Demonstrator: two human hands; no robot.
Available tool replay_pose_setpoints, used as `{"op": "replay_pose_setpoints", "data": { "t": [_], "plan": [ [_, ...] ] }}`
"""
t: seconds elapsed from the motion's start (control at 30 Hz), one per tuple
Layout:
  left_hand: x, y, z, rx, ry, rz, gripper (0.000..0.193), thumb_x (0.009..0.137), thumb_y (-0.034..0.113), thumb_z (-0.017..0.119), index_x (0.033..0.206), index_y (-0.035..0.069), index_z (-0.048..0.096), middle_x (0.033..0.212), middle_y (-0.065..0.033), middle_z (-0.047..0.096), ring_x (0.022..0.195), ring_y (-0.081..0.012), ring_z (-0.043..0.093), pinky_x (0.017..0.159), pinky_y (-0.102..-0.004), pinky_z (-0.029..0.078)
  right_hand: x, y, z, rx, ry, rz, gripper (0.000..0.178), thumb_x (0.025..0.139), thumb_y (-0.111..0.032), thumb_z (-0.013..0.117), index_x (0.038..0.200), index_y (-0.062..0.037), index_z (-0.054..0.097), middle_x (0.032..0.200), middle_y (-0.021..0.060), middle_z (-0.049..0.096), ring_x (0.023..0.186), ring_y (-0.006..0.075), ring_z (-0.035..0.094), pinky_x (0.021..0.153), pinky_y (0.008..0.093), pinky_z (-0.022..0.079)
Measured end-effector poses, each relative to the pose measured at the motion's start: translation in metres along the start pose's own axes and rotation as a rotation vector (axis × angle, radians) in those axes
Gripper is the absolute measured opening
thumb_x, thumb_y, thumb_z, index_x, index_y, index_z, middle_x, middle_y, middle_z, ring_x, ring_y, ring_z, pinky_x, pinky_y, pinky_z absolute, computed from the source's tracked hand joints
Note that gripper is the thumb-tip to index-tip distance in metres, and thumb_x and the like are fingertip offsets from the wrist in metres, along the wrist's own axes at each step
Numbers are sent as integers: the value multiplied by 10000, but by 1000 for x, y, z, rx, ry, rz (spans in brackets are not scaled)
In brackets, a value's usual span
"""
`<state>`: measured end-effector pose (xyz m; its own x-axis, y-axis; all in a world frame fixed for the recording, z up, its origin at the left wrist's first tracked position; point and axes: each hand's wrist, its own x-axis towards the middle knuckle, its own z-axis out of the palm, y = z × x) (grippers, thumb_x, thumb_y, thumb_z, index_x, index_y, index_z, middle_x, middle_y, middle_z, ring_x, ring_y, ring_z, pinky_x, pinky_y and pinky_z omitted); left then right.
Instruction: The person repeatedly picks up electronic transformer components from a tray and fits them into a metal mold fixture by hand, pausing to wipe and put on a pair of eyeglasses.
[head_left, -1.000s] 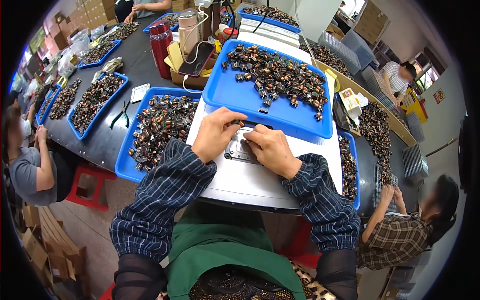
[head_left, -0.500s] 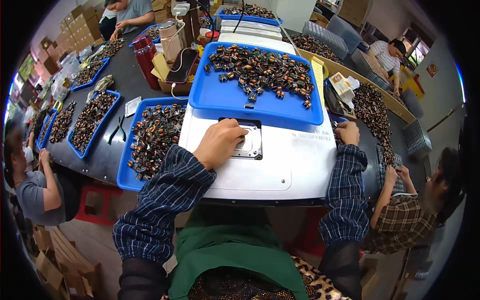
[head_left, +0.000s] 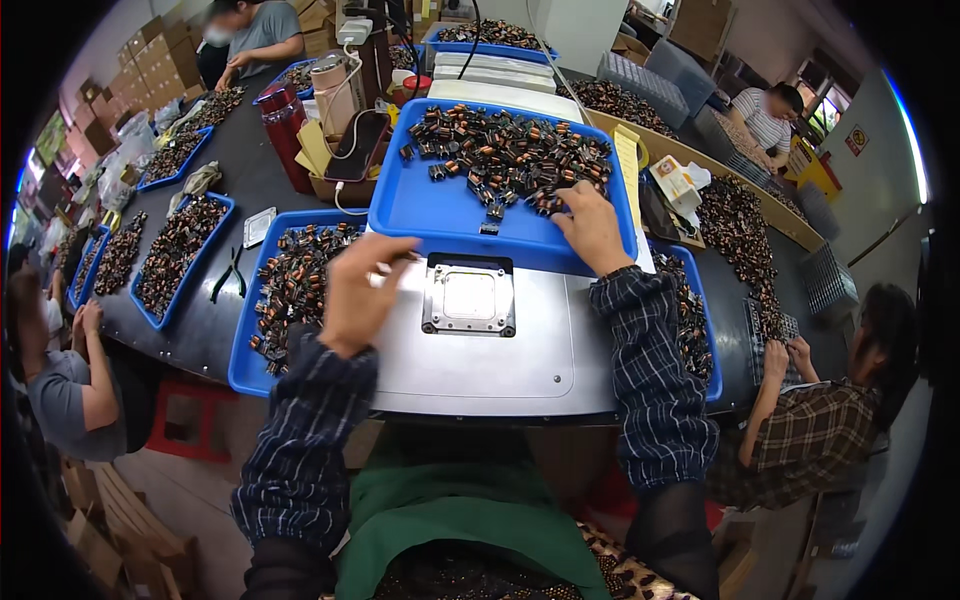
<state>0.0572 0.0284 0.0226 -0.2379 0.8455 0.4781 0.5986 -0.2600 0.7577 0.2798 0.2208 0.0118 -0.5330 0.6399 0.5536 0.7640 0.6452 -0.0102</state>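
My right hand (head_left: pixel 592 232) reaches over the near rim of the raised blue tray (head_left: pixel 425 210). Its thumb and index finger close around a small coil component (head_left: pixel 547 203) at the pile's near edge. Dark parts with copper windings fill much of this tray. On the left, my left hand (head_left: pixel 362 295) hovers above the white machine top, fingers curled together and smeared by motion. Something tiny seems to be at its fingertips, but I cannot make it out. Between the hands lies a bright square metal fixture (head_left: pixel 470 298) in a dark recess, with no part visible on it.
Lower blue trays of components flank the machine, left (head_left: pixel 250 330) and right (head_left: pixel 712 350). Pliers (head_left: pixel 230 273), a red flask (head_left: pixel 285 135) and a phone (head_left: pixel 362 143) lie farther left. A small box (head_left: pixel 676 186) stands at right. Co-workers sit around the table.
My left hand has lifted off the fixture and moved left, uncovering it. The right hand has gone from the lower right tray up to the pile in the raised tray.
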Motion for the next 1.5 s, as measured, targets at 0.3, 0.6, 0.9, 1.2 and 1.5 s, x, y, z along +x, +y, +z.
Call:
{"op": "replay_pose_setpoints", "data": {
  "t": [0.3, 0.6, 0.9, 1.2, 1.5],
  "plan": [
    [39, -51, -36, 343, 97, 78, 308, 670, 4, 600, 976, 19, 575, 955, -116, 529, 891, -225, 527, 751, -286, 430, 10, -34, 1, 312, 51, -82, 200, 610, -73, 604, 807, -43, 580, 737, 106, 514, 779, 274, 507, 685, 369, 425],
    [129, -59, 50, 793, -158, 109, 496, 618, 20, 569, 1104, 106, 524, 1094, -102, 500, 1020, -299, 453, 850, -404, 387, -5, -5, -17, 1577, 15, 715, 173, 773, -14, 496, 941, 24, 506, 794, 82, 552, 651, 187, 592, 569, 274, 511],
    [88, -42, 53, 682, -89, 236, 98, 674, 142, 624, 749, 80, 623, 814, -42, 540, 834, -252, 495, 700, -343, 429, -8, -51, -43, 1363, -249, 212, 246, 765, -14, 562, 1007, 27, 571, 816, 57, 583, 674, 102, 545, 607, 214, 456],
    [75, -45, 41, 490, -148, 87, 151, 718, 76, 529, 837, 83, 622, 835, -102, 574, 850, -295, 503, 739, -389, 403, -27, -83, -35, 990, -463, -105, 261, 704, 47, 587, 958, -8, 600, 802, 76, 585, 719, 127, 585, 630, 221, 465],
    [71, -41, 33, 257, -101, 37, 273, 719, 13, 474, 974, 79, 546, 873, -136, 556, 822, -317, 536, 727, -394, 424, -35, -101, -31, 787, -235, -391, 179, 648, 27, 586, 823, -9, 579, 726, 134, 535, 678, 302, 536, 607, 333, 428]
  ]
}}
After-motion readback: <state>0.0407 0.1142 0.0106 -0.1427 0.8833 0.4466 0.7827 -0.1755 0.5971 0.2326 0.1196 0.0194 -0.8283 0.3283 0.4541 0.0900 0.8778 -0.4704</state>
